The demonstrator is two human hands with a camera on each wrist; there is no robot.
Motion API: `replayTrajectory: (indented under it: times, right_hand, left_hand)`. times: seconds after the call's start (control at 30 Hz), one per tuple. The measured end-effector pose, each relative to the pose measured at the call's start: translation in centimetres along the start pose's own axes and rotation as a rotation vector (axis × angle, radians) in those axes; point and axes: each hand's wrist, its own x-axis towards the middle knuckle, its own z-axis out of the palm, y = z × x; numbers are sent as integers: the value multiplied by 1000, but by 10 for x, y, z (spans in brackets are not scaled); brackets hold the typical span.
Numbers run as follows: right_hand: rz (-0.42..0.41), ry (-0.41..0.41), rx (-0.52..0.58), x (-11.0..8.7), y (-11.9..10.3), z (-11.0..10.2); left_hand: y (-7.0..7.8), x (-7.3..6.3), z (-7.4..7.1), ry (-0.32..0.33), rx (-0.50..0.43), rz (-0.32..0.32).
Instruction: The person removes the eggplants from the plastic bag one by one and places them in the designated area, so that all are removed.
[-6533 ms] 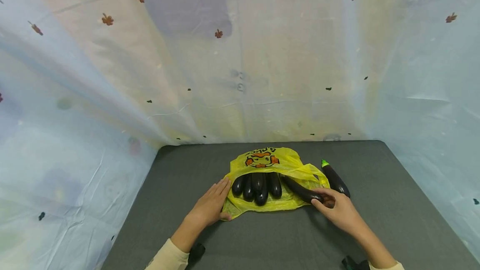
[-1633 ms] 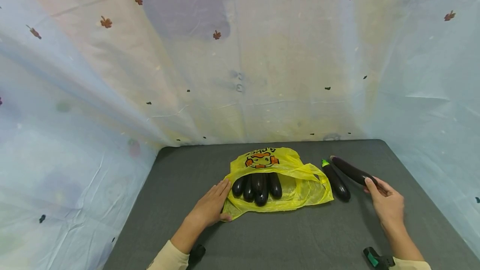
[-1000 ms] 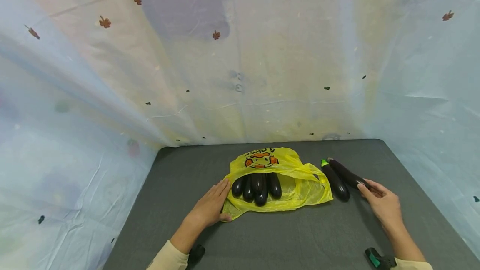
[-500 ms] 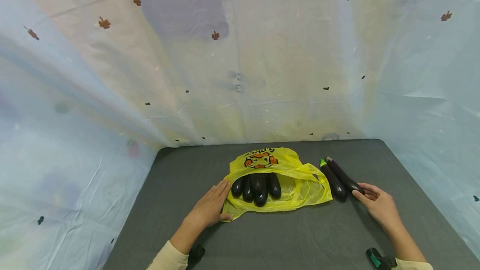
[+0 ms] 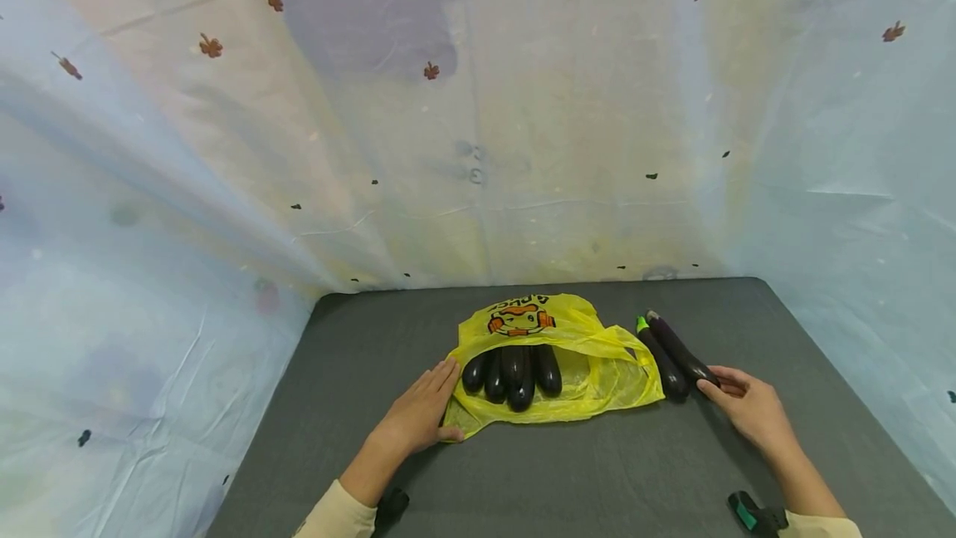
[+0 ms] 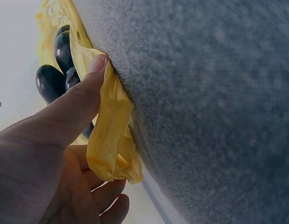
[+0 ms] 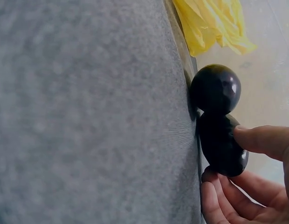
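Observation:
A yellow plastic bag (image 5: 623, 388) with a duck print lies on the grey table, its mouth facing me. Several dark eggplants (image 5: 520, 393) show inside, blunt ends outward. My left hand (image 5: 420, 405) rests spread along the bag's left edge; the left wrist view has its thumb (image 6: 91, 86) on the yellow plastic. To the bag's right lies an eggplant with a green cap (image 5: 665, 364). My right hand (image 5: 754, 409) pinches the near end of a second eggplant (image 5: 675, 347), thumb on one side and fingers on the other. In the right wrist view these two eggplants touch.
The grey table (image 5: 553, 480) has its back edge against a pale patterned sheet (image 5: 478, 214), which also hangs at both sides. A dark strap piece with a green patch (image 5: 747, 513) sits at my right wrist.
My right hand has drawn one eggplant out of the bag and carried it right. It then shifted left, against the green-capped eggplant, which moved slightly left. My left hand has stayed put.

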Motion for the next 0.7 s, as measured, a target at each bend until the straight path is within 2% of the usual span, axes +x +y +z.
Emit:
replayTrajectory:
  times: [0.37,0.7]
  right_hand:
    - [6,-31,-13,2,2,-2]
    - [-29,44,1,-2,6,-2]
  left_hand:
    - [-1,1,2,1,11,2]
    - [0,1,3,4,10,6]
